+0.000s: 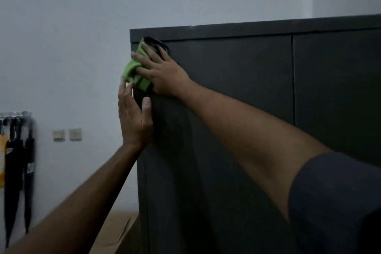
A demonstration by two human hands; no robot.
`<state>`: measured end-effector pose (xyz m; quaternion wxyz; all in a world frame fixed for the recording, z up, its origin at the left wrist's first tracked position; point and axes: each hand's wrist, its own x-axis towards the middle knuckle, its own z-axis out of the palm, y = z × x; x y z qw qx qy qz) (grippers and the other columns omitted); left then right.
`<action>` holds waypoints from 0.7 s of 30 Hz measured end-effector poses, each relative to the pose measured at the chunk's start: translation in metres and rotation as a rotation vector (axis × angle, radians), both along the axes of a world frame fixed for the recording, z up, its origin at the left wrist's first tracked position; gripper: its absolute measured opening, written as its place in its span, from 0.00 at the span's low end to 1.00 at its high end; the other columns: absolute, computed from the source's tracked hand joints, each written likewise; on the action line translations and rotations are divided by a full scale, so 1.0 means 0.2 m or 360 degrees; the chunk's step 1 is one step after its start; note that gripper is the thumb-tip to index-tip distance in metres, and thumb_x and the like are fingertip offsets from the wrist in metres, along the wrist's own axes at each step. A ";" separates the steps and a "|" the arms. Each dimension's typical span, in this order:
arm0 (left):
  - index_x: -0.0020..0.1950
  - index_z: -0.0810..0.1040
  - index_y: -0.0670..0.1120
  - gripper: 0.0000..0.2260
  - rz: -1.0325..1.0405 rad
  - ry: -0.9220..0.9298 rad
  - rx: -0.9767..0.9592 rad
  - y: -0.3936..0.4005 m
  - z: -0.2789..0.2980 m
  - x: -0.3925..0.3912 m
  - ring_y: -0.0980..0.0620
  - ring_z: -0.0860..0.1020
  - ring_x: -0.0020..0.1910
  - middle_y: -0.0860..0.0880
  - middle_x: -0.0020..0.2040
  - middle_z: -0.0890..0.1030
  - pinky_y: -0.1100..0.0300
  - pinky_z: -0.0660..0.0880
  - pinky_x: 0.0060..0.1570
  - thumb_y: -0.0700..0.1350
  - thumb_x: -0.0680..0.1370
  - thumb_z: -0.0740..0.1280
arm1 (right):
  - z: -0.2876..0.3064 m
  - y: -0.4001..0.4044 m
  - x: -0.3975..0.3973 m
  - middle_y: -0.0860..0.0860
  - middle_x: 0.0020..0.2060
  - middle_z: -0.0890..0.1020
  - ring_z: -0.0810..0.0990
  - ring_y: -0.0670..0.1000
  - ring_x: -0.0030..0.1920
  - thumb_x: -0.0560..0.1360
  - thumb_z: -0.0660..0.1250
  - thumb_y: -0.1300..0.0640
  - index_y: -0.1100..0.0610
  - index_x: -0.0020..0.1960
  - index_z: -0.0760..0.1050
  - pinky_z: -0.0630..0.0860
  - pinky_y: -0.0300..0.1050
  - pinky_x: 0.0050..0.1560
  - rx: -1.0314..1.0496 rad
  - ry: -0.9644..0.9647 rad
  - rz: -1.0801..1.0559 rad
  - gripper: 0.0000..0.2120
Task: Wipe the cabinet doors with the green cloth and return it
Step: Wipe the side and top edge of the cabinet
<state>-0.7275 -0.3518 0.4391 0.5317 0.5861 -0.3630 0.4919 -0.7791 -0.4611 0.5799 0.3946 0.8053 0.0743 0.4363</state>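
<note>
A tall dark grey cabinet [237,93] fills the right of the head view, with a vertical seam between its two doors. My right hand [162,72] presses a green cloth [132,68] flat against the top left corner of the left door. The cloth bunches out past the cabinet's left edge, with a dark part under my fingers. Just below, my left hand [134,117] grips the cabinet's left edge, thumb on the door front and fingers wrapped around the side.
A pale wall stands behind and to the left. Several black folded umbrellas [14,167] hang from a rack at the far left. Two wall switches [67,134] sit beside them. A brown cardboard box [115,231] lies low beside the cabinet.
</note>
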 end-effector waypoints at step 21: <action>0.85 0.56 0.41 0.32 0.0182 -0.0439 0.0476 -0.21 0.05 0.13 0.49 0.53 0.85 0.43 0.85 0.57 0.47 0.51 0.84 0.54 0.84 0.55 | -0.10 -0.53 -0.35 0.54 0.83 0.49 0.43 0.67 0.81 0.75 0.63 0.47 0.49 0.79 0.64 0.44 0.73 0.77 0.1426 -0.1016 -0.0031 0.33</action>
